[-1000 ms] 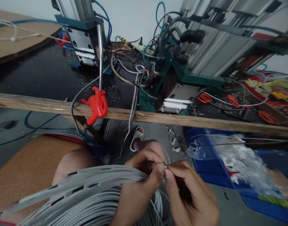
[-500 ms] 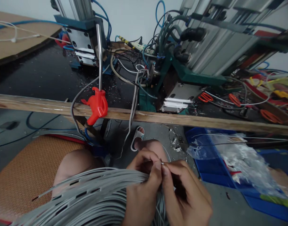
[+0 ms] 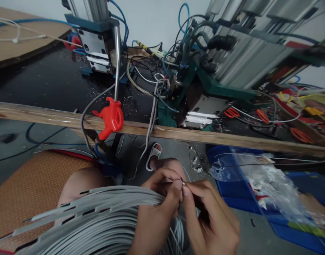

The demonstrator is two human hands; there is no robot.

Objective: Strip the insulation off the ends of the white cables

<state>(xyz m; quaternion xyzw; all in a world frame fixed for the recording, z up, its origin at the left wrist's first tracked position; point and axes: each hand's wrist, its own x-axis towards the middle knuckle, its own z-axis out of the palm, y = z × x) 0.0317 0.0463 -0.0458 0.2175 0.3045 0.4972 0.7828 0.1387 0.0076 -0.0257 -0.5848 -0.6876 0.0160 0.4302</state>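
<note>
A thick bundle of grey cables [image 3: 104, 223] lies across my lap, several with dark inner wires bared at their left ends. My left hand [image 3: 158, 209] is closed at the bundle's right side, thumb and forefinger pinching a thin wire end [image 3: 181, 181]. Against it, fingertip to fingertip, my right hand [image 3: 210, 216] pinches the same small end. A short dark strand and a tiny pale bit show between the fingertips; the rest is covered by my fingers. Below the hands, more of the cables hang down.
Ahead runs a black workbench [image 3: 45, 79] with a wooden front edge. On it stand a left press [image 3: 96, 46] and a larger green press [image 3: 202, 102]. A red air gun [image 3: 111, 117] hangs at the edge. A blue bin [image 3: 231, 187] holds plastic bags; a woven seat [image 3: 27, 191] is at left.
The left ends of the cable bundle have shifted and fanned out lower to the left. Both hands keep their pinch at nearly the same spot, and the view has moved slightly.
</note>
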